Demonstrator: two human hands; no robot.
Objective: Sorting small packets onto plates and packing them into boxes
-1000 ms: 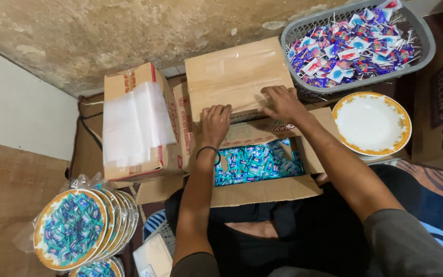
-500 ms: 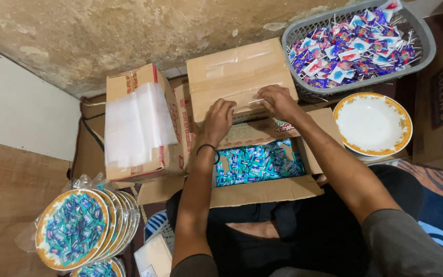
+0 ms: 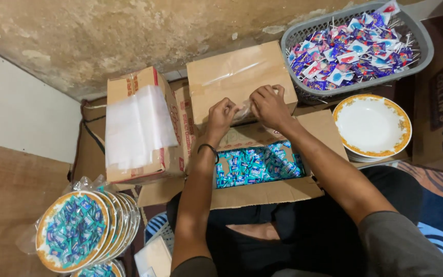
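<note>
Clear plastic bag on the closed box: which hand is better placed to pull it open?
Probably right. The right hand lies over the clear plastic bag on the closed box, fingers on it. The left hand is curled at its edge, better for holding.

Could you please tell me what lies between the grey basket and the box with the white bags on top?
In the head view, a taped carton, with both hands at its front edge.

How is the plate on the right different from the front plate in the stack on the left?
The right plate lies flat and bare, its white middle showing; the left plate stands tilted at the front of a leaning stack. The left plate is heaped with blue-green wrapped sweets under clear plastic wrap, while the right plate carries nothing. Both are round with a gold patterned rim.
</note>
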